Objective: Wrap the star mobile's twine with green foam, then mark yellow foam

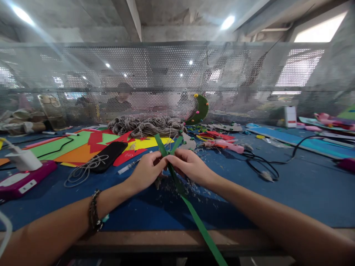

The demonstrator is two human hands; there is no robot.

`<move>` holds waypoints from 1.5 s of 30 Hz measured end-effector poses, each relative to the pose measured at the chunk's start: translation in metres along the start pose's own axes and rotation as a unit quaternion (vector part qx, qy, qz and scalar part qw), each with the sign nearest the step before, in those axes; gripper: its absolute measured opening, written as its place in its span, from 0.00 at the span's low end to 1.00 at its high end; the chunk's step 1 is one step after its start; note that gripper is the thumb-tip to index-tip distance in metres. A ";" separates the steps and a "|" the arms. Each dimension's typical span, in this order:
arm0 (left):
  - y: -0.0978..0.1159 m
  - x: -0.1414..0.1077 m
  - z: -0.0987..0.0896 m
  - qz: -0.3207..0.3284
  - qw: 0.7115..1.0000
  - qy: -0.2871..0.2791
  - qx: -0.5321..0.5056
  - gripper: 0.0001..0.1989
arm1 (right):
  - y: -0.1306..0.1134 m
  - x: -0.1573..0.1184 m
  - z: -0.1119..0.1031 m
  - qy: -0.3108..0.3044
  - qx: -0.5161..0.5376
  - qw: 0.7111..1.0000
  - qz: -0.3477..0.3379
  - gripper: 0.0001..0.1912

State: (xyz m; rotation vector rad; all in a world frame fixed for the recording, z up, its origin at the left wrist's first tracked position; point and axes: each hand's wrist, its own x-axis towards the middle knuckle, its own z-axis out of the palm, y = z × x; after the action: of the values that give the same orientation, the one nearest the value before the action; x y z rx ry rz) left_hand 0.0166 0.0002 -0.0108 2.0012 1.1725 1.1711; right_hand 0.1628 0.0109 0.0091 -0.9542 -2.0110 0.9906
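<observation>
Both my hands meet over the middle of the blue table, pinching a green ribbon (197, 218). My left hand (148, 168) grips it from the left, thumb and fingers pressed together. From the right, my right hand (194, 166) holds it at the same spot, the thumbs almost touching. Two short ends of the ribbon stick up above my fingers in a V. Its long tail runs down toward me and over the table's front edge. The exact fold or knot between the fingertips is hidden.
Behind my hands lie grey cord (155, 126), coloured sheets (52, 146) and a black phone (111, 157). A green crescent (203, 109) with small balls stands at the back. On the right are a pink glue gun (229, 146) and its black cable (262, 168). A purple power strip (30, 181) sits left.
</observation>
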 end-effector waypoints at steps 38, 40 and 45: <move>0.001 -0.003 0.006 0.051 0.995 0.043 0.077 0.18 | 0.005 0.000 0.003 -0.023 0.047 0.999 0.005 0.22; 0.001 -0.004 0.007 0.058 0.994 0.050 0.076 0.17 | 0.004 0.000 0.004 -0.021 0.070 0.997 0.011 0.19; 0.002 -0.006 0.008 0.053 0.996 0.067 0.024 0.16 | 0.003 0.000 0.004 -0.029 0.137 0.990 0.010 0.15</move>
State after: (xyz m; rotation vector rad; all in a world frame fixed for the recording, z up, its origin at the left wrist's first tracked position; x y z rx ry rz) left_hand 0.0229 -0.0060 -0.0158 2.0695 1.1825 1.3610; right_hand 0.1600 0.0107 0.0048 -0.8054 -1.8537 1.2797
